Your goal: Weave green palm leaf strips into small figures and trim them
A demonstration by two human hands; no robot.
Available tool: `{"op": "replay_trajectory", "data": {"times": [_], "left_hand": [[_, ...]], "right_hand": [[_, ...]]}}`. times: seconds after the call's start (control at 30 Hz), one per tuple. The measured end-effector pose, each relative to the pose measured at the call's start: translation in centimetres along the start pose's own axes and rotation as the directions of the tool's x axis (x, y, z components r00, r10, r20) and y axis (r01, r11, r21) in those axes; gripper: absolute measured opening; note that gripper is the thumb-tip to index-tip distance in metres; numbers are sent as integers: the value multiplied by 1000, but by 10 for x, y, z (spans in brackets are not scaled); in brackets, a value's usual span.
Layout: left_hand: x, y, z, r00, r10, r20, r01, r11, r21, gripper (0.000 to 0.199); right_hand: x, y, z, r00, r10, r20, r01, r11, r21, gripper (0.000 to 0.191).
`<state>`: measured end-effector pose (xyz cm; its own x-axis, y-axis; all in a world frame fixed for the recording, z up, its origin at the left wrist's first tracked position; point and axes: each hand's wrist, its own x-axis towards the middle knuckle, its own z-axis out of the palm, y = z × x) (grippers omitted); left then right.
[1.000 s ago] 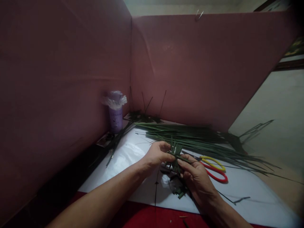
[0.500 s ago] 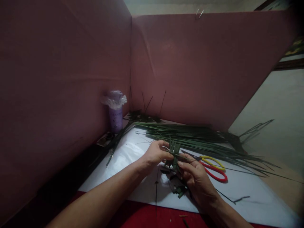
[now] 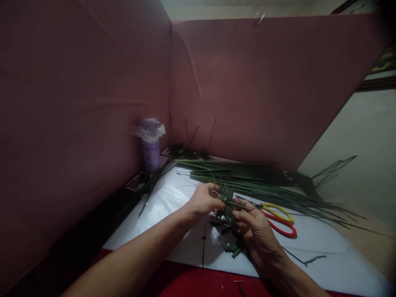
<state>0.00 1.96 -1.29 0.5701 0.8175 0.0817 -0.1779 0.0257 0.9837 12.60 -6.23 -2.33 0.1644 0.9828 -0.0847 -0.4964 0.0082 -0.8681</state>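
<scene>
A small green woven leaf piece point(image 3: 229, 198), with strips sticking out of it, is held up above the white sheet point(image 3: 182, 247). My left hand point(image 3: 206, 201) pinches its left side between thumb and fingers. On its right side, my right hand point(image 3: 252, 222) is closed on the piece and a thin strip that runs off to the right. Below the hands lie short cut green bits point(image 3: 234, 249). Scissors point(image 3: 283, 220) with one yellow and one red handle rest just right of my right hand, their blades partly hidden behind its fingers.
Long green leaf strips point(image 3: 247, 173) lie across the back of the sheet. A purple tumbler point(image 3: 151, 154) with plastic wrap round its top stands at the back left. Pink panels point(image 3: 247, 90) rise behind and on the left. Red cloth point(image 3: 185, 280) shows at the front edge.
The thin strip at my right hand has shifted slightly, its far end now curving over the sheet on the right. Both hands keep their hold, almost in the same place.
</scene>
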Motion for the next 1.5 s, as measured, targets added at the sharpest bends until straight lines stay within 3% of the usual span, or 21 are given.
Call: {"op": "replay_trajectory", "data": {"times": [0.37,0.8,1.17,1.33,1.5], "left_hand": [[-6,9,3,997,-70,-26,67,994,-88,18],[-3,5,1,994,-54,-97,46,996,-83,28],[-4,3,2,996,-56,-66,52,996,-67,31],[-3,4,2,990,-70,-120,61,995,-78,31],[-3,6,2,989,-55,-139,44,996,-80,31]], "right_hand": [[1,-3,2,999,-32,2,31,998,62,29],[1,-1,0,999,-22,39,19,997,75,25],[0,-1,1,999,-26,46,23,998,52,23],[1,1,-3,999,-37,-10,38,997,64,16],[3,0,-4,999,-47,-26,49,996,78,22]]}}
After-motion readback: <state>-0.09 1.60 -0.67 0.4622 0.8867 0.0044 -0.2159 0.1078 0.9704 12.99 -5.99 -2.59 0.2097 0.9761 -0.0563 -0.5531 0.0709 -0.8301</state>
